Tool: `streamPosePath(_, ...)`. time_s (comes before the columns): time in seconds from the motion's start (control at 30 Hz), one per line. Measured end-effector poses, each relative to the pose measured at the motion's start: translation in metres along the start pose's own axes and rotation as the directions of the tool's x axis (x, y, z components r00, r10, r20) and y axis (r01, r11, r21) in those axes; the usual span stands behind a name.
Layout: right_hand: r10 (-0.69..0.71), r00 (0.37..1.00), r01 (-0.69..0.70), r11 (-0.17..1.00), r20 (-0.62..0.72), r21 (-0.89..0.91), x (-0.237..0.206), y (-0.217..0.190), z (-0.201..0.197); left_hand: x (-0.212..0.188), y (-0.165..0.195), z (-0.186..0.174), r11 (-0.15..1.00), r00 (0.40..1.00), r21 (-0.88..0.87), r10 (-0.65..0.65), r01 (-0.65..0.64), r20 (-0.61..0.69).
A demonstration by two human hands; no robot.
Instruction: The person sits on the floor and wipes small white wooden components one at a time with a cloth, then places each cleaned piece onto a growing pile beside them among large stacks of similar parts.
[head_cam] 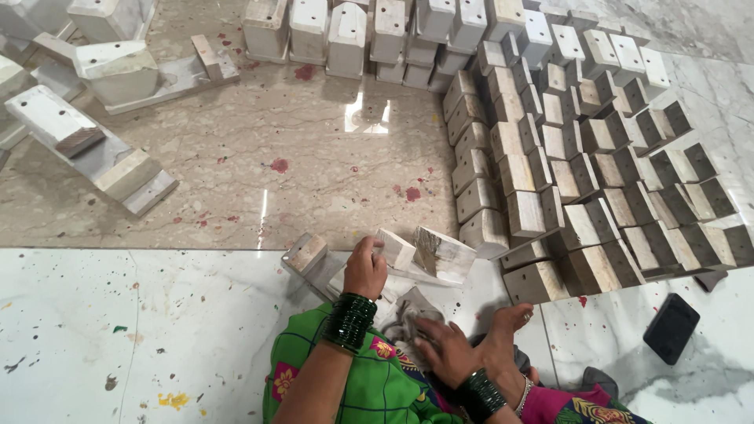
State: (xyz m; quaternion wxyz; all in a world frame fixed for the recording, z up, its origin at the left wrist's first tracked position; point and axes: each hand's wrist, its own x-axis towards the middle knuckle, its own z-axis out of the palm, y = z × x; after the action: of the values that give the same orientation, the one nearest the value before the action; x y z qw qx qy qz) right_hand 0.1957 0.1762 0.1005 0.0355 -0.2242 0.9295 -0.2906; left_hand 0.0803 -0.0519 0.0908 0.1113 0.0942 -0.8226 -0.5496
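I sit on the floor with a wooden frame piece of pale blocks on a grey board in front of me. My left hand is closed around one pale wooden block on that piece. Just right of it lies another block. My right hand presses down on a crumpled grey cloth near my bare foot. Both wrists wear dark green bangles.
Many similar tapered wooden blocks stand in rows at right and along the back. Assembled grey-white frames lie at upper left. A dark phone lies on the white marble at lower right.
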Motion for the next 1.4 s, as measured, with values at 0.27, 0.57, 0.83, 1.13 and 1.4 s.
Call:
streamPosePath(0.27,0.117,0.929,-0.043,0.976,-0.352,0.212,0.058,-0.031,-0.096,-0.006,0.023,-0.009,0.982,0.982,-0.06,0.177,-0.181,-0.065)
streamPosePath(0.57,0.06,0.964,-0.015,0.984,-0.259,0.175,0.068,-0.062,-0.075,-0.016,0.038,-0.015,0.988,0.984,-0.141,0.086,-0.064,0.158)
streamPosePath(0.83,0.112,0.955,-0.038,0.964,-0.273,0.261,0.074,-0.061,-0.093,-0.019,0.055,-0.023,0.972,0.931,-0.233,0.056,0.032,0.36)
streamPosePath(1.13,0.15,0.98,-0.084,0.906,-0.128,0.415,0.066,-0.064,-0.107,-0.036,0.068,-0.012,0.798,0.795,-0.581,0.246,0.159,0.555)
streamPosePath(1.4,0.523,0.76,-0.239,0.777,-0.386,0.582,0.046,-0.002,-0.1,-0.039,0.073,-0.004,0.872,0.916,-0.484,0.249,-0.071,0.314)
